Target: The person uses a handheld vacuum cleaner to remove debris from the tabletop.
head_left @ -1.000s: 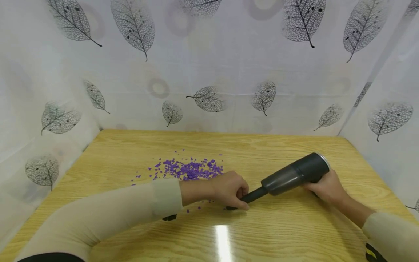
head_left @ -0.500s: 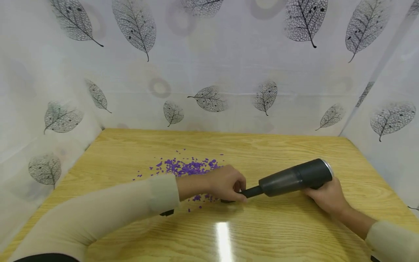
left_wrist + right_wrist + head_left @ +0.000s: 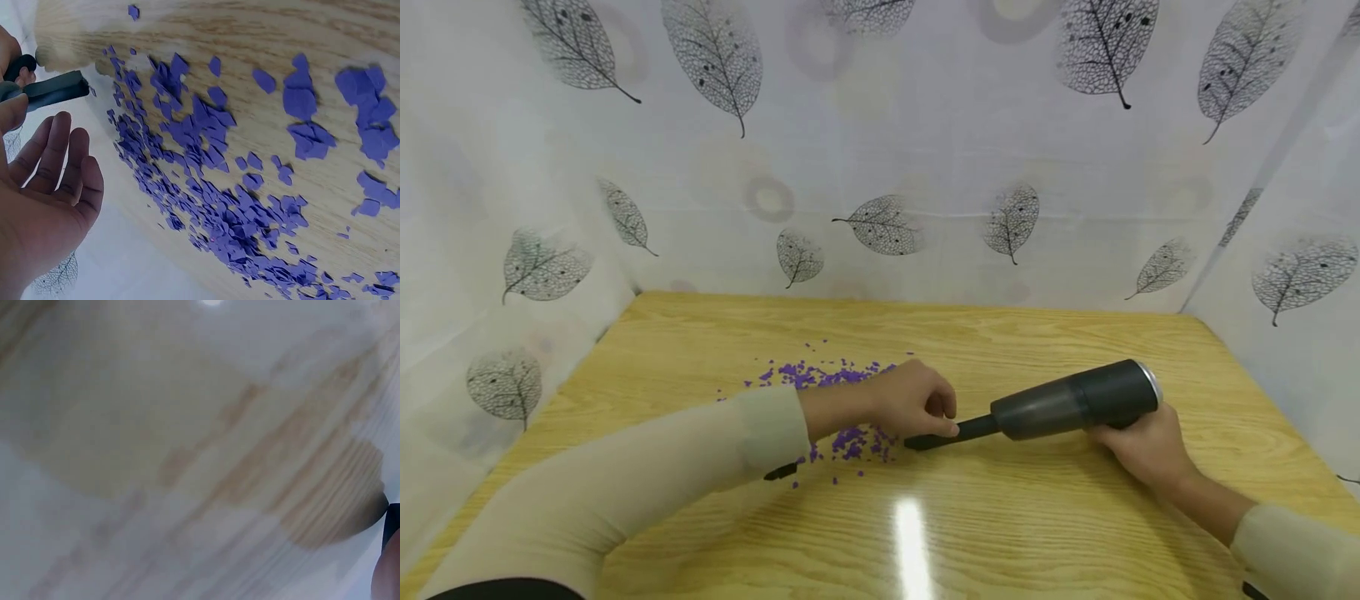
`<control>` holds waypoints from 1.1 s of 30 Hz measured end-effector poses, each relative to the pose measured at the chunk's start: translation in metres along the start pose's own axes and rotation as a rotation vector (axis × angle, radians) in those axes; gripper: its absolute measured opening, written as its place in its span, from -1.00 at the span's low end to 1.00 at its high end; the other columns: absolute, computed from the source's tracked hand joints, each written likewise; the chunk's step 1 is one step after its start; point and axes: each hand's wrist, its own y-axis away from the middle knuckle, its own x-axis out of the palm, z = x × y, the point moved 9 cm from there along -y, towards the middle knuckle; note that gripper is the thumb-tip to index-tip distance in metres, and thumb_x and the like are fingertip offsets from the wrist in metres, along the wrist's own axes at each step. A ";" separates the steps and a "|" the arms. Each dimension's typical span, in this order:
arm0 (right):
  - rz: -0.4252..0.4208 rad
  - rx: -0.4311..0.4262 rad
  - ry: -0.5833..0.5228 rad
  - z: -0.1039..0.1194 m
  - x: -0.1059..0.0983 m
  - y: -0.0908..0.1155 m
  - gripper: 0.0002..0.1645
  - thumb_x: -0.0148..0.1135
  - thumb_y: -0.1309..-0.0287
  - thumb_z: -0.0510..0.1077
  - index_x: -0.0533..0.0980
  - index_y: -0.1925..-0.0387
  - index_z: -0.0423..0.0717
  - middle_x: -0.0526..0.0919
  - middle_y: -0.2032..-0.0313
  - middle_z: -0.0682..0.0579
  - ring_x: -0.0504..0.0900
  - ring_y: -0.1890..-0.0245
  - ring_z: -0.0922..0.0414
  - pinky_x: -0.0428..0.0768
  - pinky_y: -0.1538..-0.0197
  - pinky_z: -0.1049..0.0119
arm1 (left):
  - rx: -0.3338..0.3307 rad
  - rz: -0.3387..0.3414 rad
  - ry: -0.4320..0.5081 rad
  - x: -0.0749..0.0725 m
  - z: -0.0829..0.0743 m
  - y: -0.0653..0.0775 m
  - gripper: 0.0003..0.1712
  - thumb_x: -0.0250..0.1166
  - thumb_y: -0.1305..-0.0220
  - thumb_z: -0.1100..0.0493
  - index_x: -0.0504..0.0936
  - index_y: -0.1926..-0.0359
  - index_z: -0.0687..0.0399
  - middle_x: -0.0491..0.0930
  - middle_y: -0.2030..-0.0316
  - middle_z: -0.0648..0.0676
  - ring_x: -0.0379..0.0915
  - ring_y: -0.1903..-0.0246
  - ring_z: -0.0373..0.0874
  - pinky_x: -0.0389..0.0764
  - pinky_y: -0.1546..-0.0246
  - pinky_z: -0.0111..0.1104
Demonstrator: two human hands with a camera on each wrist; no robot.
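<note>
A dark grey handheld vacuum cleaner (image 3: 1075, 402) is held by its rear end in my right hand (image 3: 1153, 446), which shows at the right of the head view. Its narrow nozzle (image 3: 973, 428) points left, low over the table, toward scattered purple paper bits (image 3: 853, 442). My left hand (image 3: 913, 398) is at the nozzle, thumb right at it. In the left wrist view, the fingers (image 3: 53, 150) of that hand are loosely bent and apart from the nozzle. The left forearm hides part of the paper pile. Only a fingertip (image 3: 389, 569) of the right hand shows in the right wrist view.
The wood-grain table (image 3: 1037, 517) has a bright light reflection near its front. A white curtain (image 3: 925, 150) with leaf prints surrounds it at the back and sides. Most paper bits lie left of centre, with a few strays around them.
The vacuum's nozzle has moved left and away from me, up to the paper bits. My left hand has moved the same way, and its fingers have come off the nozzle.
</note>
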 end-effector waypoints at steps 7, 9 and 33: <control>-0.020 0.031 0.039 -0.006 -0.006 -0.006 -0.44 0.46 0.43 -0.38 0.46 0.23 -0.17 0.51 0.50 0.35 0.45 0.51 0.37 0.39 0.39 0.62 | -0.012 -0.024 0.005 -0.005 0.006 -0.006 -0.84 0.22 -0.19 0.00 0.60 0.33 -0.04 0.55 0.50 -0.20 0.44 0.50 -0.39 0.48 0.39 -0.56; -0.022 0.028 0.054 -0.006 -0.007 -0.008 -0.45 0.47 0.43 -0.36 0.46 0.25 -0.18 0.51 0.51 0.36 0.46 0.52 0.38 0.39 0.40 0.63 | -0.009 -0.039 -0.007 -0.007 0.008 -0.007 -0.85 0.21 -0.21 0.02 0.61 0.33 -0.04 0.55 0.49 -0.20 0.44 0.49 -0.40 0.48 0.38 -0.56; -0.062 0.047 0.107 -0.011 -0.003 -0.023 -0.51 0.48 0.33 -0.20 0.47 0.25 -0.17 0.51 0.48 0.27 0.44 0.50 0.37 0.37 0.38 0.58 | 0.020 -0.078 -0.117 -0.024 0.023 -0.014 -0.84 0.17 -0.25 0.07 0.66 0.25 -0.06 0.60 0.41 -0.17 0.44 0.43 -0.41 0.47 0.30 -0.53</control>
